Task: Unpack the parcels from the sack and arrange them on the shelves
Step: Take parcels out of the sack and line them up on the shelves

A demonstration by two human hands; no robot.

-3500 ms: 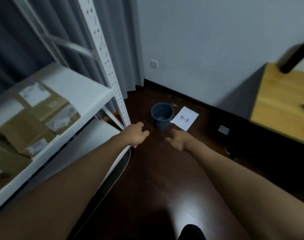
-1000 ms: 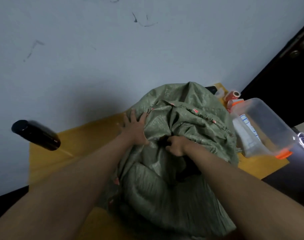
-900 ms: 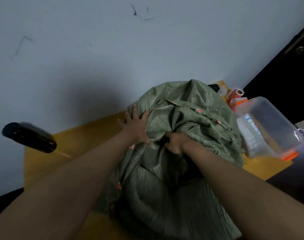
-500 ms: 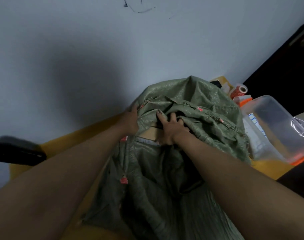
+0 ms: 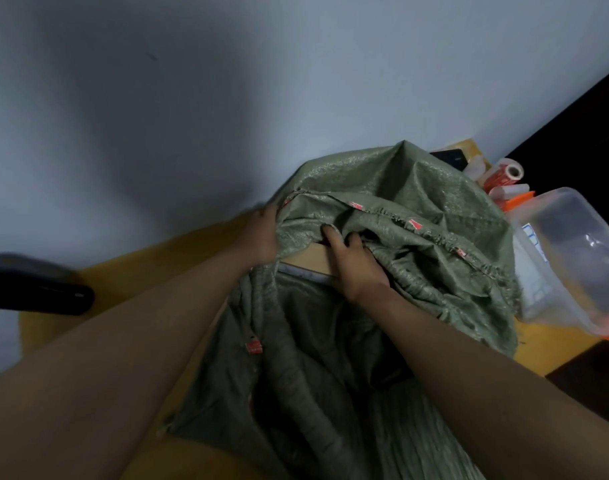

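Note:
A green woven sack (image 5: 417,206) lies on a yellow table (image 5: 130,271) against the wall. My left hand (image 5: 261,237) grips the sack's rim at the left of its mouth, its fingers hidden in the fabric. In the mouth shows the edge of a brown cardboard parcel (image 5: 308,260). My right hand (image 5: 355,265) lies on that parcel, fingers reaching under the sack's upper fold; whether they curl round the parcel is hidden.
A clear plastic tub (image 5: 570,258) with orange clips lies tilted to the right of the sack. Behind it are red-and-white rolls (image 5: 504,174). A black cylinder (image 5: 36,289) sits at the table's left. The grey wall (image 5: 227,98) is right behind.
I turned from the shelf to the sack on the table. My left hand went to the sack's rim, and my right hand moved from gripping fabric onto the uncovered parcel.

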